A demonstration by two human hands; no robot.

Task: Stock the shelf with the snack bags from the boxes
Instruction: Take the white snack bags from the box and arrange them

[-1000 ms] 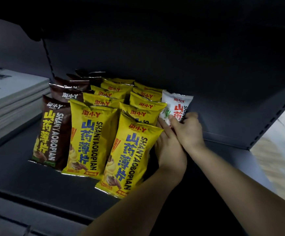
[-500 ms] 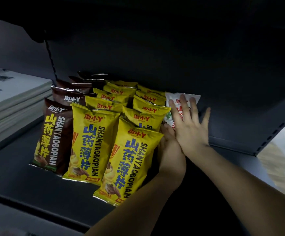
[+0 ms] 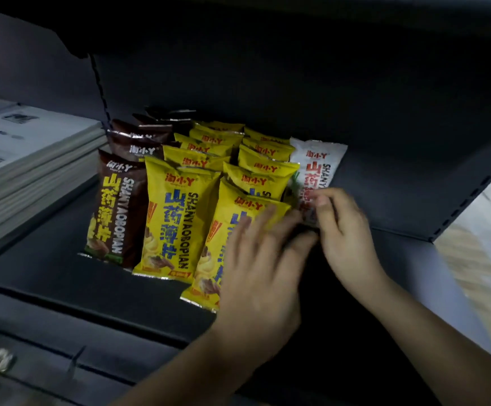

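**Dark shelf, two hands meeting at the white bag**

Dark grey metal is making up the shelf, and both forearms are reaching in from 5 o'clock. The left hand is lying flat with its fingers straight and spread, blurred, over the right half of the front yellow bag; it is gripping nothing. Just at its 2 o'clock, the right hand is curling its fingers and thumb onto the bottom of the white bag, which is leaning back at the right end of the rows. At 9 o'clock from the hands, a second yellow bag and a brown bag are standing in front of their own rows. More bags are queuing behind each one. At far 9 o'clock, a stack of booklets is sitting on the neighbouring shelf.
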